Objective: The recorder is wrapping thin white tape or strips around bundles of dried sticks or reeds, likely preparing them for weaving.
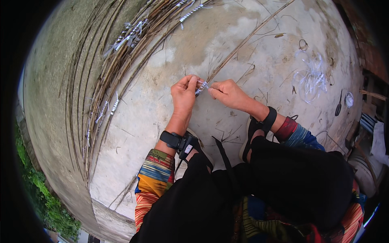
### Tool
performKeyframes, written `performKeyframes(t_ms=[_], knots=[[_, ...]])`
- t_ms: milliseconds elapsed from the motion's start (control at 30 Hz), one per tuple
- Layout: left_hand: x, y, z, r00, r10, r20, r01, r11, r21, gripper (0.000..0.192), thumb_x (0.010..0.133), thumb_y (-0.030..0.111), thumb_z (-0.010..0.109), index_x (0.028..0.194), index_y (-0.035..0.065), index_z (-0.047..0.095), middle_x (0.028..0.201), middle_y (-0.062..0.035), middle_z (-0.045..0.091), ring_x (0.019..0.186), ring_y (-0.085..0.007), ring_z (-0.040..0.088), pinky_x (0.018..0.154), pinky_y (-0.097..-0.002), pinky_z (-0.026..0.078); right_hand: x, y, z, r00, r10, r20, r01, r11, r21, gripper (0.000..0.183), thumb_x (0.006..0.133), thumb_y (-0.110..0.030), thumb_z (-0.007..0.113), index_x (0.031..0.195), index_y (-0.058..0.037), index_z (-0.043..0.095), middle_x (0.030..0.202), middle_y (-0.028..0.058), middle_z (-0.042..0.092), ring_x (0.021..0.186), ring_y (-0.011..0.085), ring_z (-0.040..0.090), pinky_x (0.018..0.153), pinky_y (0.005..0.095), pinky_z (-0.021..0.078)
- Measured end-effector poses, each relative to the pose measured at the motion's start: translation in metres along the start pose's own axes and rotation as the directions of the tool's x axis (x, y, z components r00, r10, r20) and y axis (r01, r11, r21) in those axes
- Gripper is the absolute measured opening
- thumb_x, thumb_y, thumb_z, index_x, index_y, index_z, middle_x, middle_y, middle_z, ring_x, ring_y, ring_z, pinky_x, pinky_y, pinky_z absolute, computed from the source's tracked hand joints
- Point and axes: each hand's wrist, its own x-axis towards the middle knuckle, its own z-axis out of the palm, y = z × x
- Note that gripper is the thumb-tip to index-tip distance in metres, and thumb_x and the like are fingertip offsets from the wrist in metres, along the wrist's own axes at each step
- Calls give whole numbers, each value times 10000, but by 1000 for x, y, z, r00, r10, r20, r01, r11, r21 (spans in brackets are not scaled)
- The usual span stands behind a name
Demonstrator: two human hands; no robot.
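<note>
A thin bundle of brown sticks (237, 50) runs from the far right of the floor towards me. White plastic strip (201, 87) is wound around its near end in several turns. My left hand (184, 91) is at the left of this wrapping, with a length of strip pinched between thumb and forefinger. From the right, my right hand (228, 92) has its fingers curled in against the wrapping, at a short strip end. What those fingertips grip is partly hidden.
A large pile of long sticks (121, 65) lies at the left, with white strip wrappings (130, 35) on several bundles. At the right are loose plastic strips (313, 76), a dark-handled pointed tool (338, 107) and a small strip roll (349, 99). Twigs litter the concrete floor (152, 118).
</note>
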Motion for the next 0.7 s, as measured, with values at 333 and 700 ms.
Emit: performKeyframes(t_ms=[333, 700], knots=[[3, 2, -1, 998, 40, 38, -40, 999, -8, 122, 855, 65, 559, 877, -22, 641, 787, -32, 632, 688, -71, 553, 626, -204, 447, -3, 2, -2, 985, 171, -14, -168, 976, 138, 240, 854, -177, 527, 724, 19, 574, 563, 13, 537, 515, 64, 470, 479, 236, 382], [7, 6, -4, 892, 250, 378, -409, 802, 436, 116, 827, 58, 577, 881, -41, 606, 753, -45, 559, 669, -99, 512, 618, -219, 420, 8, -1, -18, 970, -223, -101, 172, 914, -366, 152, 772, -137, 599, 806, 11, 607, 650, 140, 586, 549, 243, 552, 516, 323, 422]])
